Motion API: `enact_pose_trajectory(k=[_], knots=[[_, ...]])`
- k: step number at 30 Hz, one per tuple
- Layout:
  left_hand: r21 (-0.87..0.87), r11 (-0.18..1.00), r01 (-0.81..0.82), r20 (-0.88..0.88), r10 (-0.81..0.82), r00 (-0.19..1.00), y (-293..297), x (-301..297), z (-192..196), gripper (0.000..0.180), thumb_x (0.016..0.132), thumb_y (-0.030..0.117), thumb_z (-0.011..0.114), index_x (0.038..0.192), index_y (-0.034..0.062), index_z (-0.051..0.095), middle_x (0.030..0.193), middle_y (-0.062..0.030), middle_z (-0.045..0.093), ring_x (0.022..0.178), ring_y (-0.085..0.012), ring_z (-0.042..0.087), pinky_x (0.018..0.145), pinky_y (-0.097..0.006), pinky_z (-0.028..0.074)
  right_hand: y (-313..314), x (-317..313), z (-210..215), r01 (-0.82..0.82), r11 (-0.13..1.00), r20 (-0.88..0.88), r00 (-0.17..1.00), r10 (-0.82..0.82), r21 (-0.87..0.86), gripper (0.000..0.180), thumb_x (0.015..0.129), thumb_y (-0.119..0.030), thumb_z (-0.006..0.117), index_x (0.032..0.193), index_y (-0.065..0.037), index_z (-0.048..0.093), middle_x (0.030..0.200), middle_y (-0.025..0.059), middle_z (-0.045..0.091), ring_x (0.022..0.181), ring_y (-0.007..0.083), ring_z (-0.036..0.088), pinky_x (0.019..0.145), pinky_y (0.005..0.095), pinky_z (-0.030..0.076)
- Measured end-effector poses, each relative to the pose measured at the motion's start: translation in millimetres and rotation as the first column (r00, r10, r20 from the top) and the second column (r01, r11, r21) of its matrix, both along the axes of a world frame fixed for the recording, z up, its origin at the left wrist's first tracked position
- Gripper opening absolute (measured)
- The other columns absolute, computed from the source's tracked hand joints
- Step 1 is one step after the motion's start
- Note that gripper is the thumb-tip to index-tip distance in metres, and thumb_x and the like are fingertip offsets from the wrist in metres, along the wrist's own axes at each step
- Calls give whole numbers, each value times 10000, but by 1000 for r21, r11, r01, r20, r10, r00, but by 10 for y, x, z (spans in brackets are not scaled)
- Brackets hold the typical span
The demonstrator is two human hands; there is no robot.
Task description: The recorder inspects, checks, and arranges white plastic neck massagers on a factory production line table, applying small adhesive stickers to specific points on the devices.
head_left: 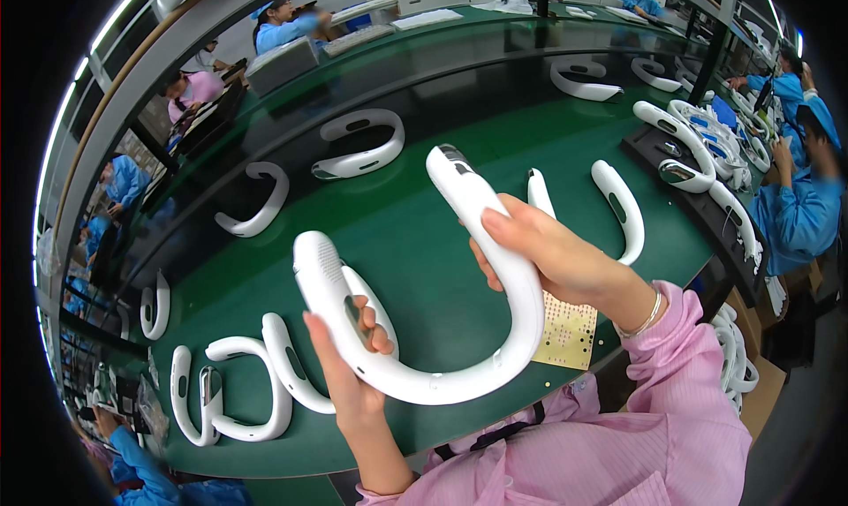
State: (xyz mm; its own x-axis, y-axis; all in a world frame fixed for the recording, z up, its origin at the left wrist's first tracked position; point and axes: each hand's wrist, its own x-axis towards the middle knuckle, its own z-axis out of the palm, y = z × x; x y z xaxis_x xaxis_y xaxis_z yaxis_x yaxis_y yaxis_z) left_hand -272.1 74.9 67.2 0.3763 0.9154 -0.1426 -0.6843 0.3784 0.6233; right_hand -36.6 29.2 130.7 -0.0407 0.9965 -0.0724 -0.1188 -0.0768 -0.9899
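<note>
Both hands' palms hide behind the white U-shaped device [424, 329].

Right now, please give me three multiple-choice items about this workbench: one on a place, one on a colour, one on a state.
1. Where is the white U-shaped device?
A. held up above the green bench
B. lying on the floor
C. inside a cardboard box

2. What colour are the person's own sleeves?
A. blue
B. pink
C. black

3. How is the device held?
A. by one hand only
B. by no hand
C. by both hands, one on each arm of the U

Answers: 1 A, it is raised over the bench. 2 B, the sleeve is pink. 3 C, the left hand grips the left arm and the right hand the right arm.
</note>
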Motion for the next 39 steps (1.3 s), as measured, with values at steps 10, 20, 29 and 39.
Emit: enact_pose_trajectory(k=[10,20,29,39], knots=[[-179,978,109,76,-96,992,116,66,-107,598,897,569,393,1041,-6,473,799,-54,531,527,-112,485,443,-223,437,126,38,-19,62,966,-152,983,-103,-250,352,886,-416,546,936,-79,455,730,10,532,603,76,536,547,232,486],[-88,982,-166,6,167,986,-25,469,-116,405,930,251,499,1281,133,335,1081,-78,467,1008,-248,501,905,-453,438,143,-333,-410,157,983,-531,843,-83,95,392,847,-155,614,1144,-77,369,1037,56,482,991,168,514,902,344,419],[103,929,-355,-185,368,911,167,225,-146,348,794,32,576,1116,54,447,799,-34,479,504,-87,438,439,-232,382,148,235,-246,-654,754,445,655,610,-70,586,876,-501,493,1195,-9,502,1192,178,542,1071,266,553,899,371,446],[207,907,-366,-337,417,844,217,274,-58,502,739,19,603,1213,-38,450,794,-52,525,510,-77,465,440,-217,391,-76,-273,-125,-560,789,911,139,388,-251,437,673,-89,629,1075,-8,479,836,190,622,676,363,631,598,417,516]])
